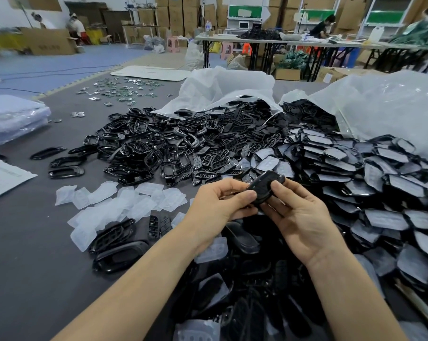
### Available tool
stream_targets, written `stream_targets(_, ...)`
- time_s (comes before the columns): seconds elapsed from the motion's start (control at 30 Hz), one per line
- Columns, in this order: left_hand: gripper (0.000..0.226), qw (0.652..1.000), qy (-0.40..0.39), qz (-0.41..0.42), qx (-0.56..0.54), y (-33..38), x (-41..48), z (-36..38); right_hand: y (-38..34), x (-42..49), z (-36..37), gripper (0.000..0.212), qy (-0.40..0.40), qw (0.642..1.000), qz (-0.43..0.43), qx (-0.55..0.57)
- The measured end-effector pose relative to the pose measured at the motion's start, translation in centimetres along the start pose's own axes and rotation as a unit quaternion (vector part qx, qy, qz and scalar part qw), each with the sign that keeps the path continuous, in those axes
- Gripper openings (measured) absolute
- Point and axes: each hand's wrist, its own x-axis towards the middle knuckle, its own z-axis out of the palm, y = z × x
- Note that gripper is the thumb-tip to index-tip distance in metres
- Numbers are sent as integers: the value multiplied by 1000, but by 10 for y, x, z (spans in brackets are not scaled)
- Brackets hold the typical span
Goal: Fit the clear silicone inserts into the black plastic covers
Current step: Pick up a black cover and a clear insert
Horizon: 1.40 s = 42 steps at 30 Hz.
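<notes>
A person's left hand (224, 201) and right hand (299, 215) both pinch one black cover (263, 187) above the table (36, 254). Clear silicone inserts (114, 200) lie left; heaped black covers (183, 143) lie beyond.

Bare forearms are seen from 6 o'clock; left hand (215, 205) and right hand (301, 217) are bare, nails short-trimmed.

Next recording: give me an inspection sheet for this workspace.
Surface: grey mat, largely covered with parts.
Job's things: black cover held mid-air; clear inserts loose at left; heap of black covers behind; fitted covers stacked at right.
Clutter: plastic bags, paper sheet, small metal parts farther back.
Hands: left hand and right hand both pinch the black cover.
Cables: one cable on the blue floor, far left.
Surroundings: cardboard boxes, folding tables, people working.
</notes>
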Motion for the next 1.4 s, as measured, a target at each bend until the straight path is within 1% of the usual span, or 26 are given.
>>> stream_targets(0.2, 10, 1000, 9, -3, -24, 5, -2, 3, -1, 0, 0, 21, -21, 999, 18, 25)
stream_targets(0.37, 28, 999, 9, 0, -35, 5, -3, 5, -3, -1, -1, 18, -25, 999, 33, 35)
stream_targets(0.53, 13, 998, -9, -9, -59, 3, -4, 6, -4, -1, -1, 20, -12, 999, 32, 39)
stream_targets(0.73, 16, 996, -31, -13, -80, 4, -4, 6, -5, 1, -2, 22, -18, 999, 31, 14)
stream_targets(0.8, 16, 994, -38, -18, -101, 5, -5, 8, -5, 1, -1, 19, -18, 999, 26, 16)
stream_targets(0.87, 19, 988, -36, -14, -147, 4, -6, 11, -5, 2, -1, 12, -21, 999, 22, 28)
stream_targets(0.97, 20, 976, -30, -5, -214, 2, -6, 16, -4, 2, 0, 10, -30, 998, 23, 54)
stream_targets(1.03, 20, 974, -28, 3, -225, 0, -6, 18, -4, 1, 1, 10, -33, 995, 28, 90)
stream_targets(1.1, 18, 984, -18, 36, -176, -2, -4, 17, -6, -1, 1, 9, -30, 991, 38, 123)
stream_targets(1.17, 24, 993, -6, 104, -48, -1, -4, 14, -9, -1, 1, 14, -32, 987, 48, 149)
stream_targets(1.2, 27, 987, -1, 153, 47, 0, -4, 10, -10, -2, 0, 19, -36, 988, 47, 146)
stream_targets(1.23, 27, 963, 8, 217, 158, 0, -4, 6, -10, -2, 0, 23, -36, 991, 39, 125)
stream_targets(1.27, 24, 919, 11, 289, 268, 0, -3, 2, -10, -2, 0, 23, -32, 996, 24, 85)
stream_targets(1.3, 22, 865, 7, 353, 356, -1, -3, -2, -9, -2, -1, 19, -22, 999, 0, 28)
stream_targets(1.33, 20, 820, -2, 395, 414, -3, -2, -4, -9, -2, -1, 16, -12, 999, -27, -33)
stream_targets(1.37, 20, 795, -16, 411, 445, -4, -2, -5, -9, -2, -2, 19, -1, 995, -54, -86)
stream_targets(1.4, 22, 784, -29, 416, 460, -5, -3, -3, -9, -2, -4, 26, 9, 990, -72, -121)
